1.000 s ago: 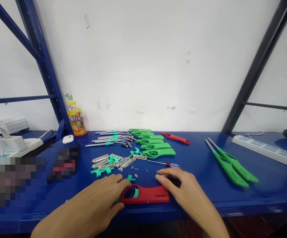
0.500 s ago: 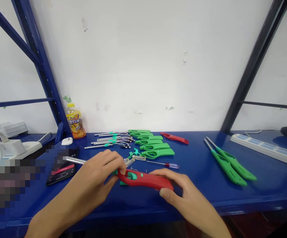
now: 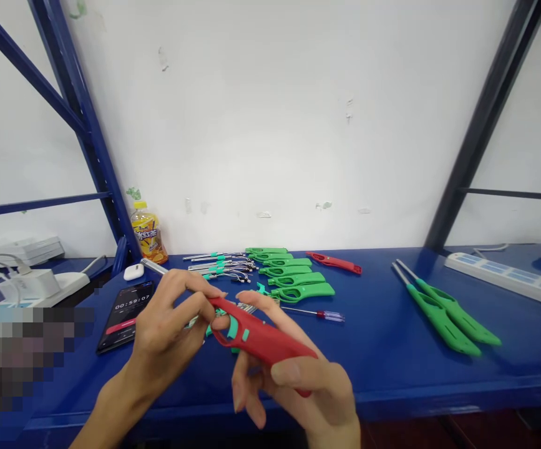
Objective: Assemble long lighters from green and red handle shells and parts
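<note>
A red gas lighter point(image 3: 268, 340) with a teal trigger is tilted between my two hands. My left hand point(image 3: 170, 327) pinches its front end near the metal tube point(image 3: 154, 267), which points up to the left; a fingertip is at the trigger loop. My right hand point(image 3: 307, 380) grips the rear of the red handle, thumb on the near side and fingers behind. Beyond the hands lie several metal lighter tubes with wires point(image 3: 223, 269), several green handle shells point(image 3: 302, 291) and a screwdriver point(image 3: 330, 315). Small teal parts are partly hidden behind the hands.
Two green lighters point(image 3: 443, 321) lie on the right beside a long power strip point(image 3: 508, 280). A red handle shell point(image 3: 334, 262) lies at the back. On the left are a phone point(image 3: 125, 315), a white earbud case point(image 3: 133, 272) and a drink bottle point(image 3: 149, 237).
The red lighter has been raised and tilted, its rear end now lower and nearer. My right hand has turned beneath it, and my left fingers have shifted at the front. The view moved slightly.
</note>
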Demonstrator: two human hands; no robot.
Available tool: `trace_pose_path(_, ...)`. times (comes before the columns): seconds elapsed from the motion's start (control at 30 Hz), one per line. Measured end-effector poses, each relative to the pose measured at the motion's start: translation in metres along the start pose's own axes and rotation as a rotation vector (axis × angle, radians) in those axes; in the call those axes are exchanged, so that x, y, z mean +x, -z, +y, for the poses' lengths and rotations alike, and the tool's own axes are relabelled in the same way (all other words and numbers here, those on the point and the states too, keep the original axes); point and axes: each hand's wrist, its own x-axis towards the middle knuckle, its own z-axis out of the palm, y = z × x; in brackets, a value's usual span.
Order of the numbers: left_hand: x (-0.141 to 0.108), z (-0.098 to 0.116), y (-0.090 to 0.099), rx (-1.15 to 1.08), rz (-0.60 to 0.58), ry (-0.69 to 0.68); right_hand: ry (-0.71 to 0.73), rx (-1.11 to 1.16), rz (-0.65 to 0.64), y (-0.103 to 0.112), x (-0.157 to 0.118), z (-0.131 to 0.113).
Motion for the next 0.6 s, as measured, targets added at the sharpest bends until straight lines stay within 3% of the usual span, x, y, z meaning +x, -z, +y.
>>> trace_pose_path(0.07,-0.001,-0.003,-0.003,0.042,-0.014,0.011,0.020,0.106,0.038,0.001,0.007,0.008)
trace_pose_path(0.13,-0.003,-0.004,-0.008,0.062,-0.021,0.075,0.077,0.071,0.145,0.005,0.011,0.013)
trace_pose_path(0.23,-0.007,0.003,-0.017,-0.087,-0.077,0.341,0.146,-0.283,0.331,0.013,0.011,0.016)
trace_pose_path(0.3,-0.010,0.012,-0.023,-0.330,-0.237,0.562,0.171,-0.587,0.454,0.016,0.009,0.017)
trace_pose_path(0.37,-0.014,0.023,-0.027,-0.628,-0.491,0.730,0.202,-0.805,0.512,0.016,0.008,0.019)
trace_pose_path(0.47,-0.018,0.035,-0.031,-0.996,-0.753,0.832,0.251,-0.909,0.513,0.015,0.008,0.024)
trace_pose_path(0.6,-0.023,0.035,-0.037,-1.215,-0.677,0.896,0.242,-0.921,0.531,0.011,0.010,0.031)
